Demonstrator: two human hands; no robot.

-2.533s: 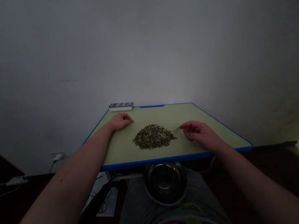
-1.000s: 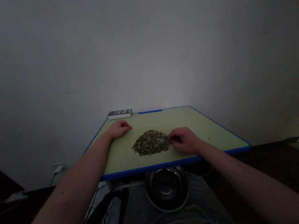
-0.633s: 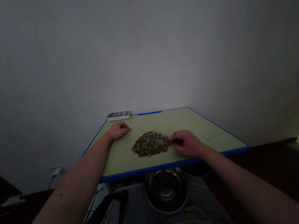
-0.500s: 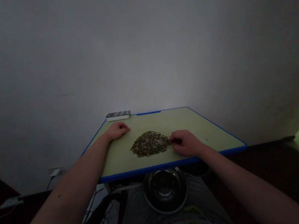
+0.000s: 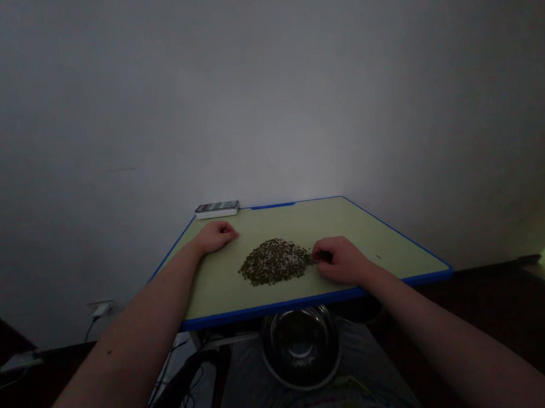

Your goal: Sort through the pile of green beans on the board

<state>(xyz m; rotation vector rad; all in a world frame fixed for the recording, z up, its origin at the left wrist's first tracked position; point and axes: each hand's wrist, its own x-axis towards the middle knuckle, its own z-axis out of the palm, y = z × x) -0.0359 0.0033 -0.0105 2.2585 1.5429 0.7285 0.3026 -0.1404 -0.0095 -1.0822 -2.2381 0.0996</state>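
Note:
A low heap of small greenish-brown and pale seeds or grains (image 5: 274, 262), too small to name surely, lies on the pale yellow tabletop (image 5: 299, 217). At its right edge is my right hand (image 5: 340, 260), thumb and fingers curled together in a pinch against the outermost bits. Whatever it pinches is too small to make out. My left hand (image 5: 215, 236) rests on the table beyond the heap's upper left, fingers curled in a loose fist, apart from the heap. Nothing shows in it.
A white box with a dark, phone-like top (image 5: 218, 210) stands at the table's far left corner. On my lap sits a shiny metal bowl (image 5: 306, 380), below the blue front edge (image 5: 271, 308). One tiny dark bit (image 5: 378, 256) lies on the right. A wall rises behind.
The view has shifted very slightly. My right fingers sit a touch farther from the middle of the heap; my left hand keeps its place.

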